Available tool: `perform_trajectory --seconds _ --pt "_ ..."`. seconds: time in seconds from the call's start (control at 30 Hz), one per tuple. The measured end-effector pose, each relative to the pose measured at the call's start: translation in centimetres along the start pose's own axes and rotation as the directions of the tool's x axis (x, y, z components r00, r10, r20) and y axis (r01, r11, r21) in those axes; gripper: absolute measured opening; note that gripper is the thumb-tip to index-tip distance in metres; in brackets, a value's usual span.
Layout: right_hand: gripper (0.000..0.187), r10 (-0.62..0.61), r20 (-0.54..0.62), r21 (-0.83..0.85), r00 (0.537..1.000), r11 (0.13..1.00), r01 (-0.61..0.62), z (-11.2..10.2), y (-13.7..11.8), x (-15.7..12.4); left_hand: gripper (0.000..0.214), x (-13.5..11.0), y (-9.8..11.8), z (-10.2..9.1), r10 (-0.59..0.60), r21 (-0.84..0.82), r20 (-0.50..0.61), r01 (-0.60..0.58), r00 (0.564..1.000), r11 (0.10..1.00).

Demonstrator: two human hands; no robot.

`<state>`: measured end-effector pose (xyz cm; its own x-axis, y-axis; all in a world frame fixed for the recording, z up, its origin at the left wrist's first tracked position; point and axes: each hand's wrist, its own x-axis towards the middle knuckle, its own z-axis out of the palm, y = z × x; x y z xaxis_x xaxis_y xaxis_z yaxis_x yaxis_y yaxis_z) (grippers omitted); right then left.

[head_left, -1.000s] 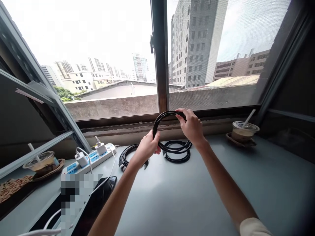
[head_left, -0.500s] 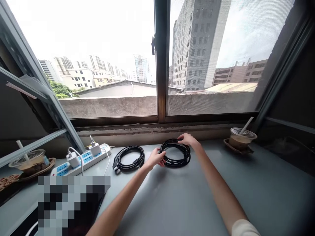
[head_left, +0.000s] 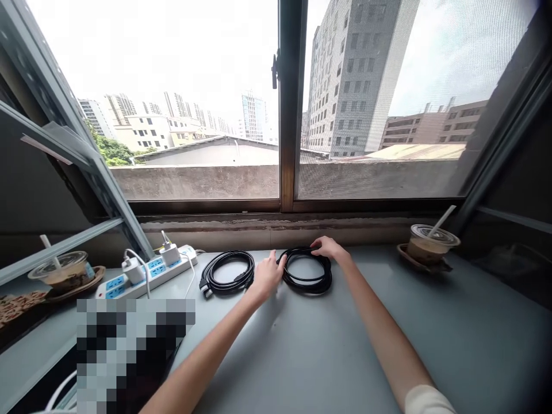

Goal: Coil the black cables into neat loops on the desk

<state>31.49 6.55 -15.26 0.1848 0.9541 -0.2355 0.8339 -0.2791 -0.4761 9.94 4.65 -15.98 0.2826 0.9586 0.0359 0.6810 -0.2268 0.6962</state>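
A coiled black cable (head_left: 317, 286) lies flat on the grey table, a little right of centre. My right hand (head_left: 331, 248) reaches over its far right edge, with the thumb and fingers closed on the strands there. Beside the coil's left edge is my left hand (head_left: 267, 275), its fingers spread and pointing away from me; I cannot tell whether a fingertip touches the coil. Just left of that hand lies a second coiled black cable (head_left: 228, 290), with its plug ends at the near left side.
A white power strip (head_left: 185, 259) with chargers plugged in stands left of the coils. Iced drinks in plastic cups sit at the far right (head_left: 431, 244) and far left (head_left: 64, 276). A metal frame (head_left: 125, 213) rises at left. The window (head_left: 287, 115) closes off the back.
My left hand has let go of the right coil's left edge and spread its fingers. My right hand stays at the far right edge. The view has shifted slightly.
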Motion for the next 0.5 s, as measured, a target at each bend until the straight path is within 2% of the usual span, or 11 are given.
perform_trajectory --seconds 0.03,0.1,0.13,0.17,0.23,0.3,0.4,0.5 --pt "0.028 -0.004 -0.002 -0.009 1.000 1.000 0.004 0.0 -0.1 0.0 0.049 -0.2 0.3 -0.1 0.040 0.066 -0.046 -0.037 0.998 0.997" --pt "0.029 -0.006 -0.010 -0.029 1.000 1.000 0.006 0.1 -0.3 -0.2 0.046 -0.8 0.8 0.2 0.231 0.250 -0.099 -0.200 0.968 0.947" --pt "0.029 -0.001 -0.017 -0.040 1.000 0.999 0.001 0.1 -0.5 -0.3 0.046 -1.1 1.0 0.7 0.367 0.346 -0.073 -0.321 0.927 0.882" --pt "0.030 0.010 -0.025 -0.053 1.000 0.999 -0.011 0.1 -0.6 -0.4 0.046 -1.5 1.1 1.2 0.495 0.418 -0.010 -0.446 0.869 0.792" --pt "0.030 0.053 -0.036 -0.083 0.998 0.995 -0.056 -0.1 -0.9 -0.7 0.045 -2.1 1.0 2.7 0.635 0.447 0.161 -0.629 0.756 0.636" --pt "0.028 0.116 -0.038 -0.113 0.992 0.986 -0.120 -0.4 -1.0 -1.0 0.041 -2.5 0.6 4.0 0.640 0.424 0.288 -0.694 0.713 0.582" --pt "0.026 0.201 -0.014 -0.133 0.979 0.970 -0.201 -1.0 -1.0 -1.5 0.034 -2.9 0.0 5.2 0.605 0.436 0.348 -0.695 0.716 0.571" --pt "0.026 0.238 0.042 -0.114 0.970 0.966 -0.232 -1.2 -1.0 -1.8 0.030 -3.0 -0.1 5.1 0.575 0.450 0.362 -0.678 0.734 0.581"
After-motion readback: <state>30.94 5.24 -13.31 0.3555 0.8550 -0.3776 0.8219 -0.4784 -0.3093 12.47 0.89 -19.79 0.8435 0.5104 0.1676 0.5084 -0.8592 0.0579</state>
